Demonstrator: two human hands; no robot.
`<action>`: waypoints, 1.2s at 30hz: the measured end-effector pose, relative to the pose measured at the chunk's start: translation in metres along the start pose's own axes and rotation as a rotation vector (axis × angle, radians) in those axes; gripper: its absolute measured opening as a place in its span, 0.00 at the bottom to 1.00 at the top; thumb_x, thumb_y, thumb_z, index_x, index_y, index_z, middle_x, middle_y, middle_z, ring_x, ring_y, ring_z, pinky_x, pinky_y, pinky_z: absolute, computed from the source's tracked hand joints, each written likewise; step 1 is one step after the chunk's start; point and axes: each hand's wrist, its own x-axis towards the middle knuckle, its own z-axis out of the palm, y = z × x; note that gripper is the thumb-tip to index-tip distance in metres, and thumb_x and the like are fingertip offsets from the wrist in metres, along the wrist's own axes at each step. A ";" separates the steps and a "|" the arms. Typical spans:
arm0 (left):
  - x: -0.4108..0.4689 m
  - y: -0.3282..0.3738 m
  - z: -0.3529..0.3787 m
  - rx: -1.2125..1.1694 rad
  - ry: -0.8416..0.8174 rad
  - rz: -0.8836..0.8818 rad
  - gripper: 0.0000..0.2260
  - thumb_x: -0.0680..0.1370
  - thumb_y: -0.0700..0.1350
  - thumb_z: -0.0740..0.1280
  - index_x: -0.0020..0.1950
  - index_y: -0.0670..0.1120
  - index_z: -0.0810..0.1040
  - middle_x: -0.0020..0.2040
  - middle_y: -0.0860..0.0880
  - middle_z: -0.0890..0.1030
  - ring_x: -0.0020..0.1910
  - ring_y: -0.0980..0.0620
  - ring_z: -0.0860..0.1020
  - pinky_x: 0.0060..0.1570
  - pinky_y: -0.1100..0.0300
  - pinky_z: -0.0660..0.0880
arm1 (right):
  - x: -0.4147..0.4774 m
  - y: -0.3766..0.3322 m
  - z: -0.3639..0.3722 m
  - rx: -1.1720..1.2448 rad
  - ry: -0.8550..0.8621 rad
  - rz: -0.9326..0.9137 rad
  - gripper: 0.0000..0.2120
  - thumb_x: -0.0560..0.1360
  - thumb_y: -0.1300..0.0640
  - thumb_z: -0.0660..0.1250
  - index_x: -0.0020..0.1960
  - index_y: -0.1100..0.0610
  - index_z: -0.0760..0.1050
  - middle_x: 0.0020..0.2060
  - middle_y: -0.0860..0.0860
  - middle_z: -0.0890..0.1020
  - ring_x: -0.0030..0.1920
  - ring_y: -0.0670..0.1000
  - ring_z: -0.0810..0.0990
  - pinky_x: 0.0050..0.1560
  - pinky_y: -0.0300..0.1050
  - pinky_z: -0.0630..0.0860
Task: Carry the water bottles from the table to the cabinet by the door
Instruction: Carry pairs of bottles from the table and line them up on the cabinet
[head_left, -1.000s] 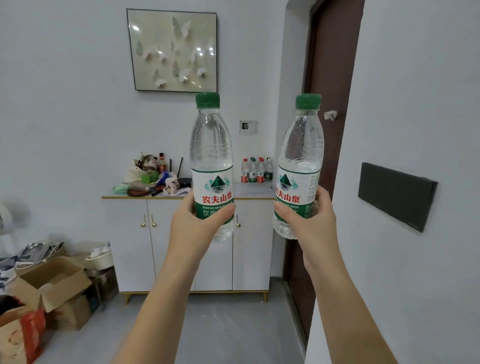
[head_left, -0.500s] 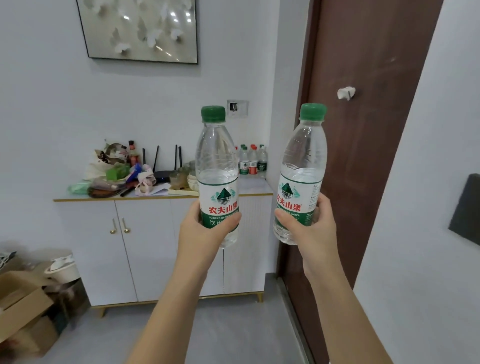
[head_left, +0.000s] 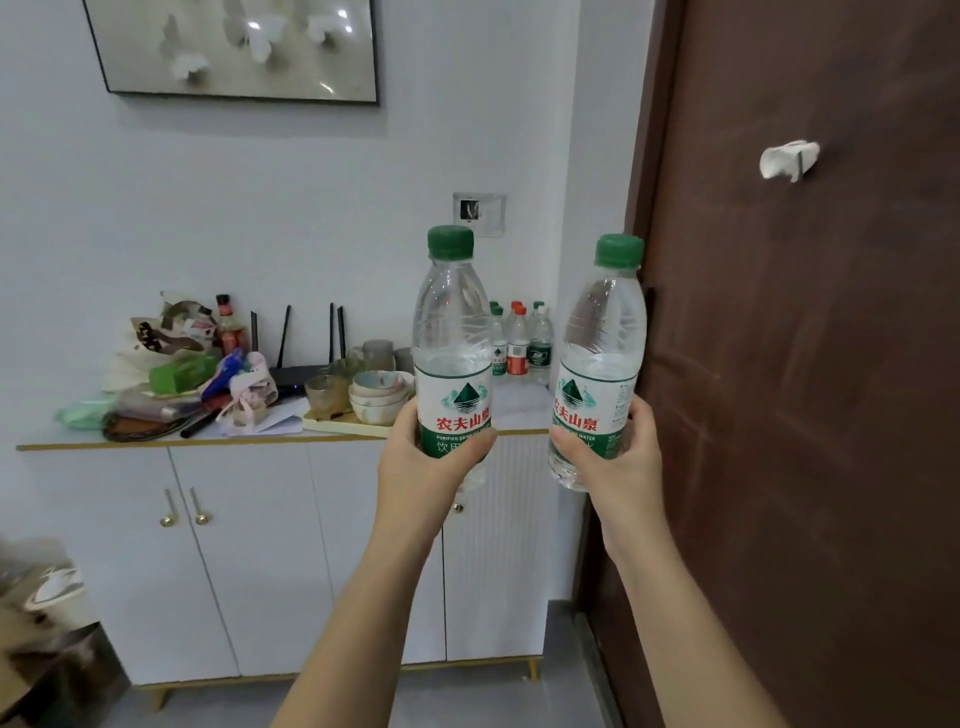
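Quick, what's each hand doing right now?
Left hand: closed around a green-capped water bottle, upright.
Right hand: closed around the other water bottle, tilted slightly.

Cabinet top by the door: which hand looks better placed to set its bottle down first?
Probably the right hand. Its bottle is nearest the bare corner of the cabinet top beside the standing bottles. The left hand faces the bowls.
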 end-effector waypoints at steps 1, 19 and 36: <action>0.012 -0.008 0.005 0.001 0.009 0.005 0.22 0.69 0.40 0.78 0.59 0.50 0.78 0.50 0.54 0.84 0.49 0.56 0.83 0.45 0.61 0.80 | 0.015 0.009 0.002 -0.001 0.002 -0.002 0.31 0.67 0.68 0.78 0.62 0.45 0.70 0.54 0.42 0.81 0.52 0.37 0.82 0.49 0.37 0.79; 0.225 -0.151 0.097 -0.008 -0.019 -0.045 0.20 0.70 0.39 0.77 0.57 0.50 0.76 0.48 0.54 0.84 0.46 0.59 0.82 0.41 0.65 0.79 | 0.217 0.167 0.030 -0.152 0.021 0.013 0.32 0.66 0.64 0.79 0.59 0.39 0.69 0.54 0.38 0.80 0.53 0.37 0.81 0.48 0.34 0.78; 0.433 -0.339 0.180 0.153 -0.128 -0.255 0.22 0.69 0.38 0.76 0.59 0.47 0.75 0.51 0.51 0.83 0.50 0.53 0.81 0.48 0.56 0.79 | 0.416 0.355 0.049 -0.378 -0.004 0.270 0.33 0.70 0.64 0.76 0.68 0.55 0.63 0.53 0.43 0.78 0.53 0.40 0.78 0.45 0.28 0.73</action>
